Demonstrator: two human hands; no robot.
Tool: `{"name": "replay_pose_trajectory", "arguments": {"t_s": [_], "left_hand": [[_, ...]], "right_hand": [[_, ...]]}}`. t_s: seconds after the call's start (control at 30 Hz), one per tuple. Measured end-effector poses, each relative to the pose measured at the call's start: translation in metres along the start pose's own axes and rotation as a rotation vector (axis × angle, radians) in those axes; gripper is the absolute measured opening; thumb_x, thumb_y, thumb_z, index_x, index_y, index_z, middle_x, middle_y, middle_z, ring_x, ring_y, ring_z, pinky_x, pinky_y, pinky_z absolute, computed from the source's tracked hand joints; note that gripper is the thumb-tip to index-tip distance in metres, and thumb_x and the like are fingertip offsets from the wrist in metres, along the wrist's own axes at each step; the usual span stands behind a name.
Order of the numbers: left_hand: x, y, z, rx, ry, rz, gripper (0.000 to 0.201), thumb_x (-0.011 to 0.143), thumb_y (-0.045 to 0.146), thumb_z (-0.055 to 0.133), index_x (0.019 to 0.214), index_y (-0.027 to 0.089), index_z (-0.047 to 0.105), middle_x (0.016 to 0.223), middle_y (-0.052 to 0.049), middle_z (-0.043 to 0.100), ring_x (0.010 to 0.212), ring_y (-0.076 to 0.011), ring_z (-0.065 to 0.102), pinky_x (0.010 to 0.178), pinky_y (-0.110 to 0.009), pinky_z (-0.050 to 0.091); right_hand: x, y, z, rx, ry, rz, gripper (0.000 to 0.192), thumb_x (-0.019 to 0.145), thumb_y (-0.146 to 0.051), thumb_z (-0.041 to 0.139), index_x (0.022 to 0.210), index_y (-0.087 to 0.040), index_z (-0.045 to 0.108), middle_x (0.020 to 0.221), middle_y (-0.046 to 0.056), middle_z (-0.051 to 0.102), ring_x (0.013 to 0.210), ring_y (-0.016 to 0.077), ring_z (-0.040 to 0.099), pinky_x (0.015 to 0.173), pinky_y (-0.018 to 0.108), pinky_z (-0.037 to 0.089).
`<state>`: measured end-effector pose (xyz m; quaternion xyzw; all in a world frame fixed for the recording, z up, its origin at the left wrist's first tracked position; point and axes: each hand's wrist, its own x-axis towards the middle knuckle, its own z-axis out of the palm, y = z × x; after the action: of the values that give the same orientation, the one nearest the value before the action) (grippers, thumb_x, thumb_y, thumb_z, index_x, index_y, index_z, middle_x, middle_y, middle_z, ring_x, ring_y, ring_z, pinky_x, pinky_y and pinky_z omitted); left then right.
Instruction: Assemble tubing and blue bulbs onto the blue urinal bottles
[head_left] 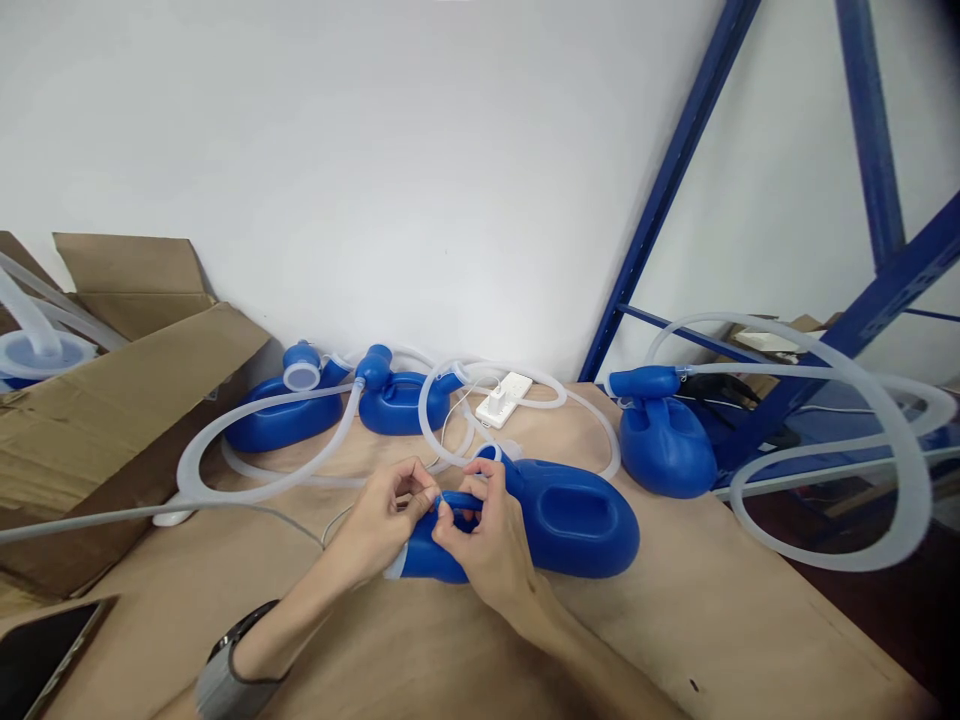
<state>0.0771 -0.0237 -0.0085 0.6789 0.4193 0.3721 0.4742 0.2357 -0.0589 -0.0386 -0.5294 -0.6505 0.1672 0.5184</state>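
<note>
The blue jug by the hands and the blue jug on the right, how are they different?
The near blue jug lies flat on the table, with the left hand and right hand at its neck. The right blue jug sits untouched, and a clear tube runs from its spout. Both are the same blue plastic.

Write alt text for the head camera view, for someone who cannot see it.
Two bare hands, left hand and right hand, pinch the handle of a blue plastic container lying on a wooden table. Behind it lie more blue containers with translucent hoses, a white power strip and a cardboard box.
</note>
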Motion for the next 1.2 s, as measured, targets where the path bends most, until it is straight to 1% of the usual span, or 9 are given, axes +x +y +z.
{"name": "replay_pose_trajectory", "arguments": {"t_s": [0.17, 0.3, 0.47, 0.53, 0.63, 0.73, 0.83, 0.97, 1.2], "left_hand": [[0.001, -0.002, 0.003, -0.056, 0.018, 0.047, 0.033, 0.089, 0.052, 0.065, 0.080, 0.021, 0.059, 0.081, -0.002, 0.064, 0.078, -0.0192, 0.062, 0.073, -0.031, 0.049], [-0.005, 0.010, 0.000, -0.050, -0.154, 0.004, 0.036, 0.092, 0.055, 0.061, 0.078, 0.021, 0.061, 0.097, -0.005, 0.072, 0.093, -0.0241, 0.066, 0.086, -0.036, 0.052], [-0.016, 0.013, -0.001, 0.177, -0.117, 0.022, 0.044, 0.085, 0.050, 0.072, 0.124, 0.030, 0.064, 0.126, -0.004, 0.071, 0.112, -0.0295, 0.065, 0.100, -0.044, 0.049], [-0.017, 0.008, 0.000, 0.240, -0.072, 0.099, 0.049, 0.079, 0.041, 0.078, 0.125, 0.030, 0.064, 0.134, -0.005, 0.069, 0.122, -0.0311, 0.062, 0.108, -0.046, 0.045], [-0.013, 0.001, -0.003, 0.257, 0.024, 0.142, 0.035, 0.079, 0.041, 0.077, 0.110, 0.027, 0.069, 0.119, -0.005, 0.074, 0.111, -0.0298, 0.066, 0.102, -0.045, 0.048], [-0.010, -0.003, -0.015, 0.254, 0.078, 0.065, 0.030, 0.078, 0.049, 0.077, 0.093, 0.025, 0.070, 0.096, -0.003, 0.075, 0.092, -0.0272, 0.067, 0.086, -0.040, 0.051], [-0.007, -0.010, -0.030, 0.238, 0.089, -0.054, 0.034, 0.076, 0.054, 0.078, 0.088, 0.023, 0.071, 0.092, -0.003, 0.073, 0.086, -0.0265, 0.066, 0.076, -0.035, 0.051], [-0.002, -0.030, -0.043, 0.190, 0.118, -0.180, 0.041, 0.073, 0.057, 0.079, 0.097, 0.023, 0.073, 0.104, -0.006, 0.075, 0.097, -0.0304, 0.068, 0.079, -0.036, 0.054], [0.012, -0.067, -0.039, 0.099, 0.086, -0.270, 0.053, 0.072, 0.060, 0.077, 0.106, 0.019, 0.074, 0.098, -0.009, 0.078, 0.096, -0.0305, 0.074, 0.078, -0.036, 0.058]], "right_hand": [[0.006, -0.002, -0.013, -0.027, -0.109, -0.008, 0.027, 0.085, -0.032, 0.059, 0.110, -0.023, 0.051, 0.074, -0.002, 0.065, 0.072, 0.0203, 0.066, 0.068, 0.031, 0.052], [0.016, -0.001, -0.027, 0.046, -0.214, -0.009, 0.017, 0.099, -0.036, 0.050, 0.109, -0.024, 0.055, 0.090, 0.001, 0.076, 0.086, 0.0207, 0.072, 0.083, 0.033, 0.053], [0.023, -0.002, -0.034, 0.019, -0.247, 0.072, 0.026, 0.106, -0.045, 0.046, 0.104, -0.024, 0.060, 0.088, 0.000, 0.075, 0.084, 0.0200, 0.072, 0.084, 0.033, 0.052], [0.022, -0.004, -0.036, 0.040, -0.293, 0.064, 0.028, 0.107, -0.046, 0.044, 0.108, -0.025, 0.063, 0.101, 0.002, 0.076, 0.094, 0.0204, 0.071, 0.089, 0.034, 0.053], [0.022, -0.005, -0.044, 0.044, -0.317, -0.008, 0.030, 0.107, -0.046, 0.048, 0.124, -0.027, 0.062, 0.121, 0.004, 0.071, 0.112, 0.0217, 0.067, 0.098, 0.036, 0.052], [0.032, 0.003, -0.063, -0.070, -0.255, -0.101, 0.031, 0.105, -0.043, 0.051, 0.130, -0.028, 0.063, 0.128, 0.007, 0.067, 0.122, 0.0243, 0.061, 0.107, 0.041, 0.049], [0.051, 0.028, -0.091, -0.259, -0.219, -0.089, 0.033, 0.104, -0.045, 0.050, 0.127, -0.027, 0.066, 0.129, 0.009, 0.066, 0.129, 0.0286, 0.057, 0.115, 0.049, 0.042], [0.081, 0.072, -0.122, -0.444, -0.461, 0.164, 0.049, 0.102, -0.051, 0.046, 0.134, -0.020, 0.066, 0.141, 0.016, 0.063, 0.139, 0.0371, 0.050, 0.120, 0.060, 0.033], [0.122, 0.100, -0.129, -0.327, -0.749, 0.233, 0.057, 0.084, -0.070, 0.067, 0.119, -0.027, 0.079, 0.114, 0.006, 0.080, 0.105, 0.0322, 0.075, 0.101, 0.046, 0.056]]}}
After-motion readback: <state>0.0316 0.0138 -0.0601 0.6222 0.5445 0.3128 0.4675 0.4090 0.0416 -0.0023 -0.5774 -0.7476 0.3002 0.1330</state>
